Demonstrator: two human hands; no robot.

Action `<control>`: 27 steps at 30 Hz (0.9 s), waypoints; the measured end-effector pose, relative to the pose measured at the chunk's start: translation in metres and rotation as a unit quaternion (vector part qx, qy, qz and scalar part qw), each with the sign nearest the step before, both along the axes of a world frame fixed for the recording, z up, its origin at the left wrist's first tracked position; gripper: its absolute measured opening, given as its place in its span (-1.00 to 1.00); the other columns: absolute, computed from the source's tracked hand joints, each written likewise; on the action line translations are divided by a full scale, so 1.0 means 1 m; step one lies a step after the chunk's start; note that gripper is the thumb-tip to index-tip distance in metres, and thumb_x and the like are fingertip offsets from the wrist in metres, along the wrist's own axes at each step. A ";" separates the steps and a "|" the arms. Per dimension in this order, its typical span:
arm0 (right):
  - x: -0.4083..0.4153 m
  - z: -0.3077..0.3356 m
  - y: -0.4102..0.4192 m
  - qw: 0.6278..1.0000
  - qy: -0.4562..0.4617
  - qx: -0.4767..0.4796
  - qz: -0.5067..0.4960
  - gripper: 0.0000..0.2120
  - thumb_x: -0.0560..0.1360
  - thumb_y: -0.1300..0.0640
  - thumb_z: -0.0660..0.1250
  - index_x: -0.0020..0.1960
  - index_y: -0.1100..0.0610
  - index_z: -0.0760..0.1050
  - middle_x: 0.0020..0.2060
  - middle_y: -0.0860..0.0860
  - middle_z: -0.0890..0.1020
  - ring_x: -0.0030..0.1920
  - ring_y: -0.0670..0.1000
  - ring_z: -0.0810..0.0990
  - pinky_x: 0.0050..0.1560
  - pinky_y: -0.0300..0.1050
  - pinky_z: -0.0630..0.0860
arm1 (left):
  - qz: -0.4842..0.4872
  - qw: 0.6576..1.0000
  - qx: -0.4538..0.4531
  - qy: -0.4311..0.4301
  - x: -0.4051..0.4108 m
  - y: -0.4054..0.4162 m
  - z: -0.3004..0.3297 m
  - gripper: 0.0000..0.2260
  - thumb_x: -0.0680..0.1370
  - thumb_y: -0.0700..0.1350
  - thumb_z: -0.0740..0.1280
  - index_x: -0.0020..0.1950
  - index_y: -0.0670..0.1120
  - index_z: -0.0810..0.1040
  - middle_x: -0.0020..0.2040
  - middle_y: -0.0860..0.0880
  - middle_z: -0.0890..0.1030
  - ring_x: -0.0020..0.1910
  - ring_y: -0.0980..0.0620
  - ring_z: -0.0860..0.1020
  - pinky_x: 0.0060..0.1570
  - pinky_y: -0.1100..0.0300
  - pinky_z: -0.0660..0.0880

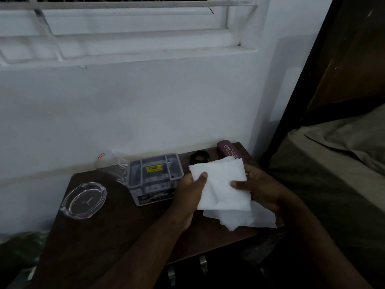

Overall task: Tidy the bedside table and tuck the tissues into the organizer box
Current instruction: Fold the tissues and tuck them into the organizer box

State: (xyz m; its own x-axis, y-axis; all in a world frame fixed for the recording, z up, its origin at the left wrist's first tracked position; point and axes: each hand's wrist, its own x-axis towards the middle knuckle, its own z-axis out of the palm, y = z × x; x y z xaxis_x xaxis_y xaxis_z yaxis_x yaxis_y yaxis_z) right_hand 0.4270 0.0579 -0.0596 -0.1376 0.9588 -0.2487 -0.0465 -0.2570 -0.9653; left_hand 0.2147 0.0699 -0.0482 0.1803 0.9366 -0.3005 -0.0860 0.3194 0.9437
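Observation:
Both hands hold a white folded tissue point(220, 184) above the right half of the dark wooden bedside table point(100, 232). My left hand point(190, 190) pinches its left edge with the thumb on top. My right hand point(260, 188) grips its right edge. More loose tissues point(239, 221) lie under it on the table, partly hidden. The grey organizer box point(155, 178), with open compartments and a yellow price sticker, stands just left of my left hand.
A clear glass ashtray point(84, 200) sits at the table's left. A clear glass point(111, 163) lies behind the box. A dark ring-shaped object point(200, 156) and a maroon case point(228, 151) sit at the back right. A bed point(333, 163) borders the right side.

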 end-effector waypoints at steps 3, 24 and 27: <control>0.005 0.009 -0.002 0.998 0.051 0.028 -0.030 -0.46 0.32 0.18 0.53 0.21 -0.22 0.53 0.17 -0.02 0.66 0.13 0.08 0.67 -0.02 0.03 0.64 | -0.069 0.997 0.037 0.022 -0.004 0.000 0.007 -0.58 0.50 -0.12 0.46 0.33 -0.03 0.46 0.12 0.00 0.66 0.07 -0.01 0.65 0.09 -0.08 0.62; -0.030 0.067 -0.003 0.809 -0.472 0.346 -0.059 -0.81 0.41 0.17 0.50 0.00 -0.01 0.66 -0.12 -0.10 0.55 -0.05 -0.10 0.46 -0.11 -0.43 0.28 | -0.014 0.792 0.484 0.370 -0.046 0.012 0.048 -0.81 0.46 -0.13 0.48 0.04 -0.14 0.68 -0.07 0.01 0.52 -0.13 0.16 0.42 -0.18 0.41 0.30; -0.031 0.080 0.000 0.813 -0.449 0.368 -0.044 -0.86 0.39 0.14 0.52 -0.06 0.06 0.68 -0.01 -0.03 0.55 0.05 -0.08 0.48 -0.01 -0.37 0.38 | -0.025 0.801 0.487 0.346 -0.057 0.018 0.056 -0.92 0.45 -0.16 0.50 -0.10 -0.13 0.67 -0.03 0.01 0.54 -0.01 0.16 0.47 -0.08 0.37 0.34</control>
